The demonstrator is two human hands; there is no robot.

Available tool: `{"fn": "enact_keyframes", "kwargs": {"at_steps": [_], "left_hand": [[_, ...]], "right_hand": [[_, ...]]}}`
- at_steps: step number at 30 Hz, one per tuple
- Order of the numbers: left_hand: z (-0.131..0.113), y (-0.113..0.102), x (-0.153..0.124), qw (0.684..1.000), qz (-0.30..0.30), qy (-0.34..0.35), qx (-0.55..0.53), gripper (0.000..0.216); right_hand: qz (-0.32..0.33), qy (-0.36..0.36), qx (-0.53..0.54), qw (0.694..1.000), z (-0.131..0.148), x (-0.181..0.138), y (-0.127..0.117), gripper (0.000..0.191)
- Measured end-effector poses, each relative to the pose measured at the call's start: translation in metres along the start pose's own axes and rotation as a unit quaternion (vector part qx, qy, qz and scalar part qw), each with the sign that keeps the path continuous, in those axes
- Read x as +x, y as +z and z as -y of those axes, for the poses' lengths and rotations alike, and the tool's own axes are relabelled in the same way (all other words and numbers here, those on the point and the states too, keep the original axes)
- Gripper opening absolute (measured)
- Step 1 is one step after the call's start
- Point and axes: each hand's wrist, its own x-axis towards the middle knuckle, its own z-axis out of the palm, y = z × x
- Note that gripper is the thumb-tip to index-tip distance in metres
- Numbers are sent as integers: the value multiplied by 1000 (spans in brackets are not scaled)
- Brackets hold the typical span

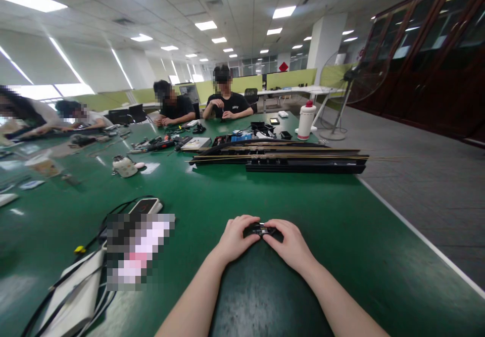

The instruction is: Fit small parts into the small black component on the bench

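Both my hands rest on the green table [341, 226] just in front of me, fingers curled toward each other. My left hand [235, 237] and my right hand [288, 242] pinch a small black part with a metal piece [260, 230] between their fingertips. Most of the part is hidden under my fingers. Its underside cannot be seen.
Long black rails with thin brass rods [288, 157] lie across the table's middle. A white bottle with a red cap [305, 119] stands behind them. A device with black cables [146, 206] lies at my left. Several people sit at the far and left sides. The table edge [417, 233] runs along the right.
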Motion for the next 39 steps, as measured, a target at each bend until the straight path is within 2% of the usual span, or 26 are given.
{"fn": "enact_keyframes", "kwargs": {"at_steps": [10,19,39], "left_hand": [[1,1,-2,1000,8,-16,0,50],[-5,-4,-5,1000,10,-16,7,38],[-4,-6,-12,1000,2,-20,13,40]], "right_hand": [[13,5,-18,1000,-1,-2,1,19],[15,8,7,1000,1,-4,-1,16],[-33,112,186,976,5,-3,-8,27]]}}
